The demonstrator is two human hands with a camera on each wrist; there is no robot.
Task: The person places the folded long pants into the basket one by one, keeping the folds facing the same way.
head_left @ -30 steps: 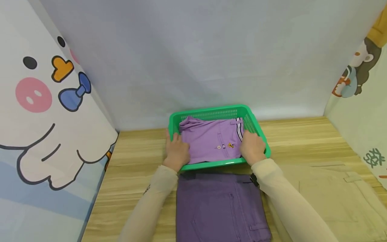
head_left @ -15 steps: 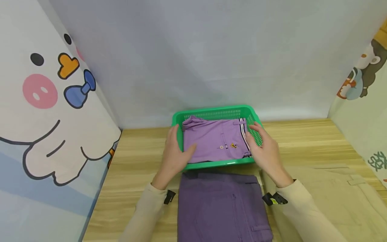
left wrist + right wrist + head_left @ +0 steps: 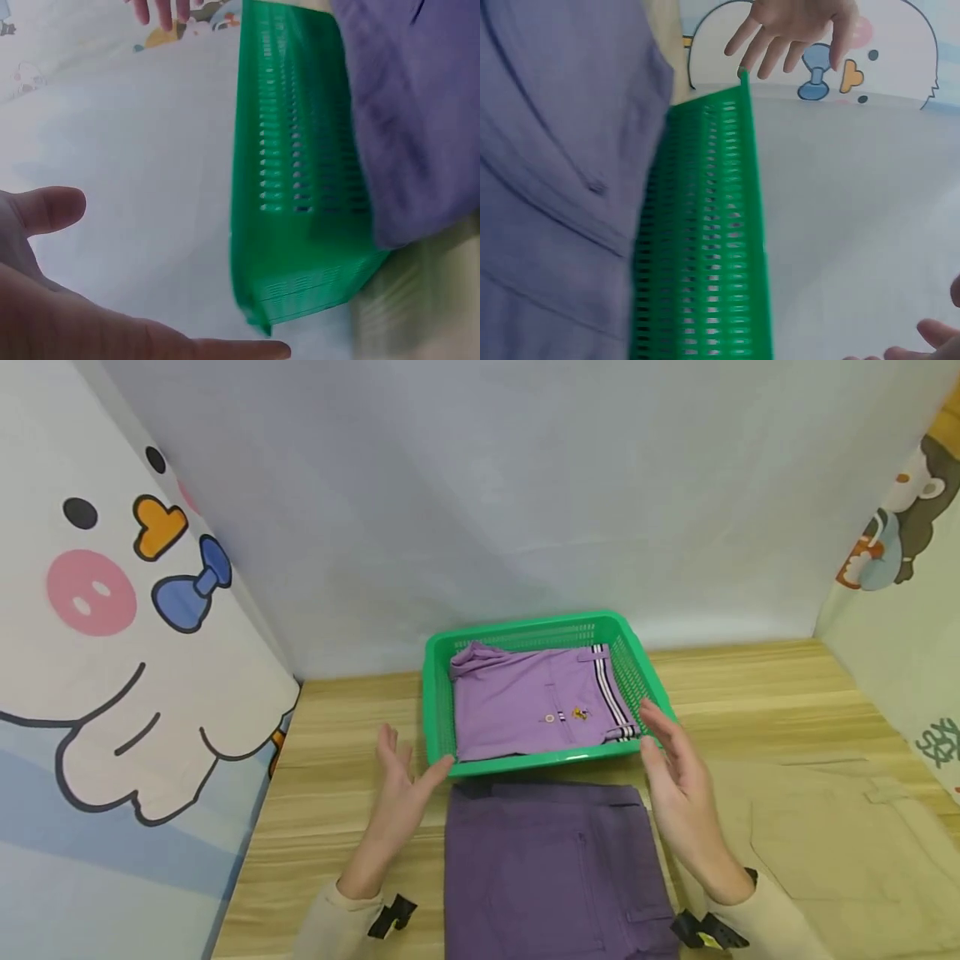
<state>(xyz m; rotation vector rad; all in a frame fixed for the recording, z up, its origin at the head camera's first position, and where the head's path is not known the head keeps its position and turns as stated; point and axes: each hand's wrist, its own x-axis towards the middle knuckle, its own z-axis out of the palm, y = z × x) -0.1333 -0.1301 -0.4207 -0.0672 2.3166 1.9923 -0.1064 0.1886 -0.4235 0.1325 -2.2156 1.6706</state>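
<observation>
Lilac garment (image 3: 502,702), 1 piece: folded, striped waistband to the right, small yellow motif; lies inside the green basket (image 3: 540,760), held by neither hand. Change: 1 s ago the left hand (image 3: 393,810) and right hand (image 3: 686,818) reached in at the 2 ends of the basket; now both are drawn back toward the person and the full waistband shows; judged from this, handling of this piece seems finished for now. Fingers, left: thumb and fingers spread, pinching nothing; thumb tip meets the near left corner of the basket in the head view, contact not certain. Fingers, right: close to each other, thumb set apart, pinching nothing, by the near right corner. Dark purple trousers (image 3: 532,868), 1 pair: folded flat on the wood-grain table (image 3: 345,718), just before the basket. Beige trousers (image 3: 825,843), 1 pair: flat, right of the purple, running out of frame. Backdrop: pale cloth (image 3: 480,510) behind, cartoon bird print (image 3: 105,585) at left. Views compared: only the head view shows the basket's contents plainly; the left wrist view adds the slotted outer wall and a finger near its corner; the right wrist view adds the left hand's separated fingers against the bird print
</observation>
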